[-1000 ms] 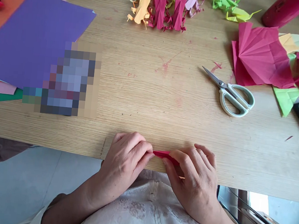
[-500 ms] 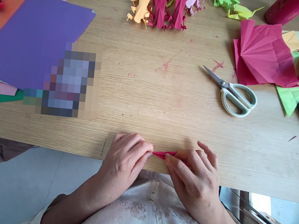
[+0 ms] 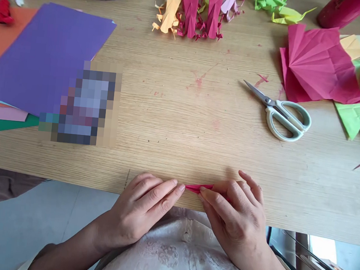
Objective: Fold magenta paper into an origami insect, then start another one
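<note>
At the near edge of the wooden table, both hands meet on a small folded strip of red paper. My left hand has its fingers held together, their tips pressing the strip's left end. My right hand pinches the strip's right part between thumb and forefinger, and most of the strip is hidden under it.
Scissors lie shut at the right. Creased red paper and green pieces lie at the far right. Several folded paper figures line the back edge. A stack of coloured sheets topped by purple lies at the left.
My left hand has slid back and lower, its fingers straightening onto the strip's left end. The right hand keeps its pinch. The view shifted slightly.
</note>
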Tool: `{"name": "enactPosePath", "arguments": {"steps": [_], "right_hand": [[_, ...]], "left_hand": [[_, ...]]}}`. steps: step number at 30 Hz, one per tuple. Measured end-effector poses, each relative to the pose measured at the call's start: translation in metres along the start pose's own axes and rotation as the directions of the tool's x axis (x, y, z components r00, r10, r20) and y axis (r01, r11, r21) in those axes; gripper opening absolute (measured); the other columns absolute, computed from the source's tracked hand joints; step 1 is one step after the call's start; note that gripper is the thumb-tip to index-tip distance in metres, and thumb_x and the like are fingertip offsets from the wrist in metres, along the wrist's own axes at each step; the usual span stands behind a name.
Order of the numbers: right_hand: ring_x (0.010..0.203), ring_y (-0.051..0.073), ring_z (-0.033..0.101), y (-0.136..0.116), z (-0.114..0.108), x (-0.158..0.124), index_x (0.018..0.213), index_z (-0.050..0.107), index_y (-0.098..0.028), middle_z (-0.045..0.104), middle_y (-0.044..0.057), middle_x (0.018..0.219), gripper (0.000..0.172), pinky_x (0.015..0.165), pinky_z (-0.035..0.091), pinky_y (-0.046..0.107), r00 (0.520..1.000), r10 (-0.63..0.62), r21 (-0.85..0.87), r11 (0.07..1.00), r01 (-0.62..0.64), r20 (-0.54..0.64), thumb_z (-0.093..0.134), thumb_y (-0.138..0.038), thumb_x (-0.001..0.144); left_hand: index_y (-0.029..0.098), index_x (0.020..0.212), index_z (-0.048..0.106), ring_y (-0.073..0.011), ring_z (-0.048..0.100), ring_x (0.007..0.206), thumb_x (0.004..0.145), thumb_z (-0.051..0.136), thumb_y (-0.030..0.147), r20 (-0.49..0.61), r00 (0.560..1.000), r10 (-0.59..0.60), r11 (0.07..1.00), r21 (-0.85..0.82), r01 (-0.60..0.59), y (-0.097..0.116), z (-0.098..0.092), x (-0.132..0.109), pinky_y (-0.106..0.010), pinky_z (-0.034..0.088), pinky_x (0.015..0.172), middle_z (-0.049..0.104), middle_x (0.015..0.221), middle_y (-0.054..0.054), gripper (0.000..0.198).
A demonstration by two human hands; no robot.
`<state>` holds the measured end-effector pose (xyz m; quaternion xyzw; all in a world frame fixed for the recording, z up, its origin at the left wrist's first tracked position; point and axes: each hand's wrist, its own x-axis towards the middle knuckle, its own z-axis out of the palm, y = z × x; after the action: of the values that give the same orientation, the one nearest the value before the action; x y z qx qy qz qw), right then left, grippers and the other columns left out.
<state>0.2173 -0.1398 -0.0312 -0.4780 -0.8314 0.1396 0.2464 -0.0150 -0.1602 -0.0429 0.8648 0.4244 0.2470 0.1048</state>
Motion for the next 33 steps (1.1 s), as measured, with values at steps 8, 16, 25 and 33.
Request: {"name": "enactPosePath", "arguments": {"steps": [8,16,25,33], "right_hand": [[0.070,0.013,0.051,0.000,0.000,0.002,0.090,0.070,-0.024,0.064,-0.002,0.079,0.013,0.105,0.037,0.048,1.000,0.004,0.000,1.000,-0.004,-0.001,0.064,-0.012,0.089],[0.071,0.014,0.052,0.000,-0.001,0.002,0.090,0.070,-0.024,0.064,-0.002,0.080,0.015,0.105,0.037,0.048,1.000,0.003,-0.001,1.000,-0.003,-0.001,0.064,-0.010,0.088],[0.072,0.014,0.053,0.000,0.000,0.001,0.091,0.070,-0.025,0.065,-0.002,0.080,0.014,0.106,0.037,0.049,1.000,0.010,-0.002,1.000,-0.010,0.009,0.064,-0.012,0.088],[0.073,0.014,0.054,0.000,0.000,0.000,0.091,0.070,-0.024,0.065,-0.002,0.081,0.012,0.106,0.036,0.049,1.000,0.017,0.010,1.000,-0.017,0.008,0.064,-0.014,0.089]], "left_hand": [[0.021,0.091,0.064,-0.0145,0.056,0.085,0.091,0.060,0.011,0.063,0.960,-0.274,0.951,-0.131,0.280,0.010,-0.004,0.036,-0.035,0.042,0.081,0.062,0.094,-0.001,0.011],[0.021,0.086,0.061,-0.0145,0.056,0.083,0.095,0.052,0.012,0.194,0.931,-0.308,0.929,-0.150,0.339,0.009,-0.009,0.046,-0.037,0.038,0.079,0.060,0.091,-0.001,0.015],[0.022,0.083,0.063,-0.0186,0.056,0.093,0.090,0.060,0.015,0.105,0.906,-0.409,0.896,-0.144,0.421,0.016,0.000,0.039,-0.040,0.038,0.084,0.059,0.102,-0.003,0.010],[0.023,0.082,0.063,-0.0194,0.057,0.094,0.092,0.056,0.013,0.109,0.897,-0.428,0.889,-0.128,0.439,0.018,-0.001,0.041,-0.041,0.038,0.086,0.061,0.103,-0.003,0.015]]}}
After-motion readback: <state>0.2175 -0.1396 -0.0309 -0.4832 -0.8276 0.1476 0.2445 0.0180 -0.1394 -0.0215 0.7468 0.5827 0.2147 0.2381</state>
